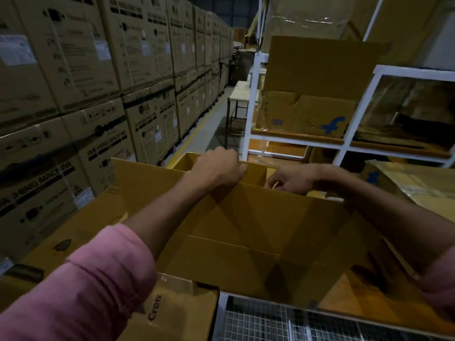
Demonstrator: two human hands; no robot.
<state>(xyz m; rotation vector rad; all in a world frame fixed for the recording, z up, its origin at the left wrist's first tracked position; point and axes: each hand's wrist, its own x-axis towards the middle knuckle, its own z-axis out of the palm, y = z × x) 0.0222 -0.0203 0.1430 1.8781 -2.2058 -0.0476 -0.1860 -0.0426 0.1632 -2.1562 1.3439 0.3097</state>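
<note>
Brown corrugated cardboard box (246, 230), rectangular, matte, flaps up, just in front of the white metal rack (253, 99). We see the left hand (219, 168) with fingers curled tight over the flap's top edge, gripping it. The right hand (293, 179) has fingers curled at the same edge; we cannot tell its hold.

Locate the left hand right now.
Head view, centre: the left hand grips the top edge of the open cardboard box, just left of the right hand, with the white shelf rack behind them.
</note>
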